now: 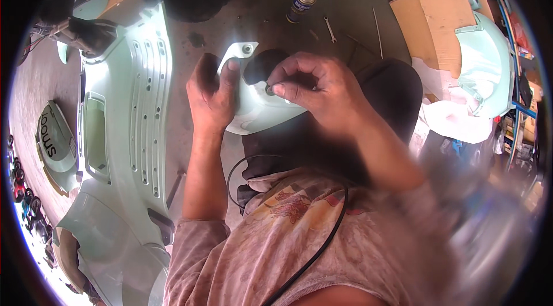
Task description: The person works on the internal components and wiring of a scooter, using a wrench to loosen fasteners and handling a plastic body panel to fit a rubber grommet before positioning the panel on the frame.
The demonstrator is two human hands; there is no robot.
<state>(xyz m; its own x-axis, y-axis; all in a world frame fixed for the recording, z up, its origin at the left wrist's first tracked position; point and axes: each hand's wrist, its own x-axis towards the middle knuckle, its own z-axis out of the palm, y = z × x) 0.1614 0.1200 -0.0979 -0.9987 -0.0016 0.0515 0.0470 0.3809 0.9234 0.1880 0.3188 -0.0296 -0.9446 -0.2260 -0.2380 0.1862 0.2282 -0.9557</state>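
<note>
A glossy pale green plastic body panel (253, 111) rests over my lap, with a tab and a round hole at its far end. My left hand (212, 90) is closed around the panel's left edge, thumb on top. On the panel's right side, my right hand (322, 84) pinches a small dark round piece (269, 90) between thumb and fingertips, against the panel's edge. Whether that piece is a washer or a grommet, I cannot tell. The panel's underside is hidden.
A large pale green scooter body (124, 133) stands close on my left. Ahead on the floor are a spray can (302, 5), a wrench (330, 29) and a thin rod (378, 32). Cardboard (429, 27) and another green panel (487, 64) lie at the right. A black cable (314, 257) crosses my shirt.
</note>
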